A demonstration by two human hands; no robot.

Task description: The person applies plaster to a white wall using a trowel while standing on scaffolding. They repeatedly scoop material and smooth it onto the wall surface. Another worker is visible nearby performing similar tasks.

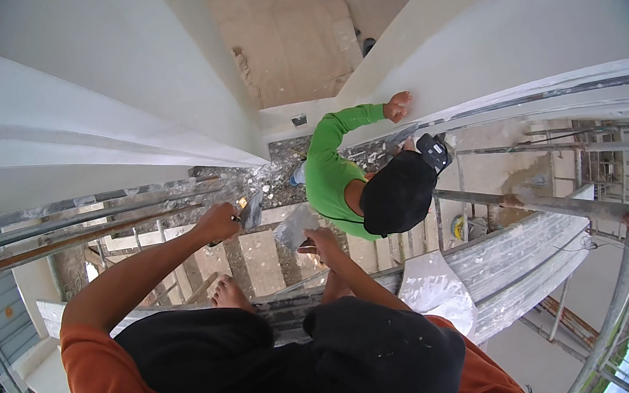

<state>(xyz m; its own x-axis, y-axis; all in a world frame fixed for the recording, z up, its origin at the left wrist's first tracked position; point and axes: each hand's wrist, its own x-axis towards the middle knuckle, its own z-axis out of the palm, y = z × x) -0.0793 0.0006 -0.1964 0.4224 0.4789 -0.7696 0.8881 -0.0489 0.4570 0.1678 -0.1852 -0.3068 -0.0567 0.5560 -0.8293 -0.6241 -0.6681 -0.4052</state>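
Note:
My left hand (218,222) is closed around the handle of a putty knife, and the knife's grey blade (253,209) points away to the right. Lower and to the right, my right hand (325,245) grips a second, broader putty knife, whose pale grey blade (296,227) reaches up and left from the fingers. The two blades are apart, with a small gap between them. Neither blade touches the wall. My bent knees in dark trousers (197,336) and a bare foot (231,292) are below my hands.
A co-worker in a green shirt (329,186) and black cap stands close, right of my hands, one arm raised to the white wall (501,30). Scaffold tubes (60,234) run along both sides. Planks (518,255) and a splattered pale sheet (435,292) lie at right. A bucket (462,228) stands below.

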